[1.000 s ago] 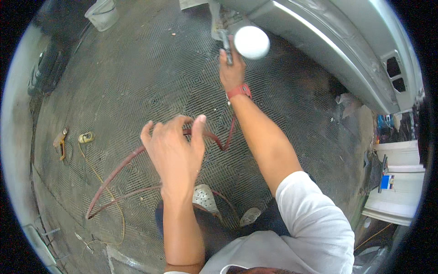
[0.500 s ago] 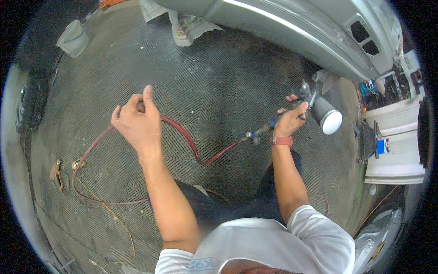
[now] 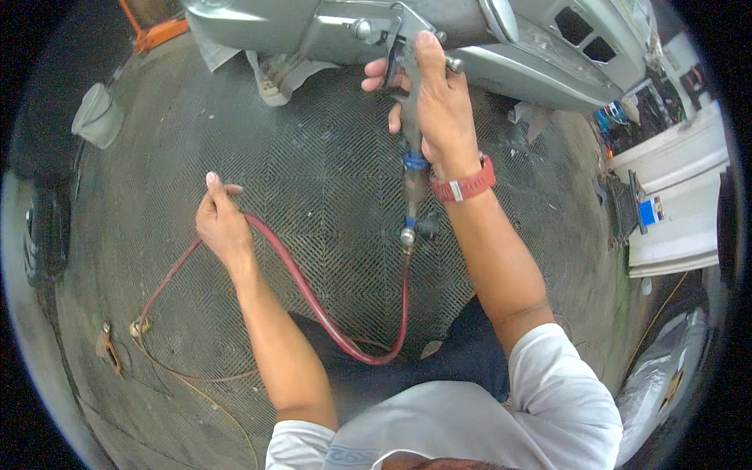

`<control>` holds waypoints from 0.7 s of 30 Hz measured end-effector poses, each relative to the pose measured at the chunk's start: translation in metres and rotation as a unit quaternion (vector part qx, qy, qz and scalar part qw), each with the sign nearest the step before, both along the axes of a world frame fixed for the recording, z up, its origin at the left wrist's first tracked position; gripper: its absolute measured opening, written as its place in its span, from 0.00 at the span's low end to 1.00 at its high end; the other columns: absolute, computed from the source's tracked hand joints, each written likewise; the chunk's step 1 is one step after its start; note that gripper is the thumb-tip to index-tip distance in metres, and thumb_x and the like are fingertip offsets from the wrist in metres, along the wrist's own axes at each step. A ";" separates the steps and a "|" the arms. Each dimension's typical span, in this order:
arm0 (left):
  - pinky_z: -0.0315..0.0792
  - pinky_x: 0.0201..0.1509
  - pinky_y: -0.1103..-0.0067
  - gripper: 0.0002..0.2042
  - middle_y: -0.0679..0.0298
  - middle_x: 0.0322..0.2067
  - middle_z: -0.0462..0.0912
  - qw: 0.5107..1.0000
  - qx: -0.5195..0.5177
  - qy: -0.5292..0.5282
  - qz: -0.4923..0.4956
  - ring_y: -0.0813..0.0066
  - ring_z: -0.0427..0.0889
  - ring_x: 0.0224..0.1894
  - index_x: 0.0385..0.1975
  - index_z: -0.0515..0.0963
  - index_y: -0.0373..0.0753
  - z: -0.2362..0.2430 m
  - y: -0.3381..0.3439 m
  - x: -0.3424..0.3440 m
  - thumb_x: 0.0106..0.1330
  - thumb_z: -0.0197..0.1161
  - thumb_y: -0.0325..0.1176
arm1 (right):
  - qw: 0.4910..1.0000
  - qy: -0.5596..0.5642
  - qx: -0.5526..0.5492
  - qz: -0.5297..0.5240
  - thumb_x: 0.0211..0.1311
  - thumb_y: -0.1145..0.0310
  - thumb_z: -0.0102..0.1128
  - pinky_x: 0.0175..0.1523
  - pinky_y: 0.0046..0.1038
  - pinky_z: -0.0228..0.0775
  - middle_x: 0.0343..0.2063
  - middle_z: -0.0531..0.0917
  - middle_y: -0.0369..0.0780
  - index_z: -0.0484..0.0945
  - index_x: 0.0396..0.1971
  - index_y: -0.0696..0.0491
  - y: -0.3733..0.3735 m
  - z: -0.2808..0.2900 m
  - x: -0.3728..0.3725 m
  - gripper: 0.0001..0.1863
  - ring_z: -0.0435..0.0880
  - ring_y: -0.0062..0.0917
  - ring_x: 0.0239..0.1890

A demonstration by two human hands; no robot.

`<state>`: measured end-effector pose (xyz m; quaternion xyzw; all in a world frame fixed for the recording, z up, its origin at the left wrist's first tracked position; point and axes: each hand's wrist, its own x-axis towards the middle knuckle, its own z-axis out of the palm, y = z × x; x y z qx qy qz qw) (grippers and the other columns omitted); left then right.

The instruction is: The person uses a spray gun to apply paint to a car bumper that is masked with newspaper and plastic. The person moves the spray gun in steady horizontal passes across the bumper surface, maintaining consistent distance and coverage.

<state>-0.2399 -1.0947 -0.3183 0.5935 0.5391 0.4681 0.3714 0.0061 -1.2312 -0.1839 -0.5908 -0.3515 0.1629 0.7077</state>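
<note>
My right hand (image 3: 446, 110), a red watch on its wrist, is wrapped round the handle of a metal spray gun (image 3: 410, 129). The gun is raised in front of a silver-grey car body panel (image 3: 345, 33); whether they touch I cannot tell. Its cup (image 3: 462, 14) shows at the top, partly cut off by the picture's dark rim. From the fitting under the handle a red air hose (image 3: 301, 282) hangs in a loop. My left hand (image 3: 225, 223) is closed round that hose farther left, thumb pointing up.
A translucent bucket (image 3: 99, 117) stands at the far left, near an orange metal frame (image 3: 160, 35). Masking paper (image 3: 274, 82) hangs under the panel. On the patterned floor (image 3: 329, 196) lie a clamp-like tool (image 3: 110, 348) and a thin yellow cord (image 3: 215, 403). White panels (image 3: 677, 196) stand right.
My right hand has swung the spray gun up and left, from the right side to before the silver panel. The hose now sags lower. My left hand has dropped slightly, still on the hose.
</note>
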 end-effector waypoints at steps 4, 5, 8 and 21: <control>0.63 0.33 0.69 0.28 0.65 0.16 0.72 1.000 -0.002 -0.002 -0.030 0.74 0.69 0.23 0.28 0.89 0.33 -0.022 0.016 0.037 0.83 0.61 0.53 | 0.996 -0.079 -0.014 -0.030 0.87 0.44 0.50 0.25 0.23 0.76 0.41 0.92 0.43 0.83 0.60 0.59 0.008 -0.015 0.014 0.31 0.92 0.24 0.38; 0.66 0.35 0.68 0.27 0.63 0.16 0.74 0.999 0.024 0.012 -0.045 0.71 0.71 0.23 0.28 0.89 0.33 -0.027 0.018 0.048 0.82 0.62 0.52 | 0.994 -0.105 -0.017 -0.033 0.88 0.46 0.50 0.26 0.22 0.77 0.42 0.92 0.42 0.82 0.62 0.58 0.011 -0.030 0.015 0.29 0.92 0.24 0.41; 0.76 0.55 0.64 0.24 0.55 0.18 0.82 0.991 0.084 0.065 -0.086 0.57 0.80 0.26 0.28 0.88 0.33 -0.037 0.006 0.089 0.79 0.65 0.49 | 0.978 -0.200 0.009 -0.052 0.87 0.53 0.54 0.33 0.21 0.79 0.45 0.92 0.41 0.76 0.75 0.55 0.018 -0.065 0.021 0.28 0.90 0.19 0.43; 0.68 0.70 0.60 0.23 0.57 0.20 0.82 0.975 0.129 0.120 -0.136 0.54 0.82 0.30 0.28 0.87 0.35 -0.068 -0.001 0.123 0.80 0.64 0.49 | 0.912 -0.220 0.130 -0.322 0.88 0.46 0.48 0.27 0.23 0.77 0.39 0.89 0.40 0.83 0.54 0.59 0.020 -0.099 0.091 0.28 0.88 0.22 0.36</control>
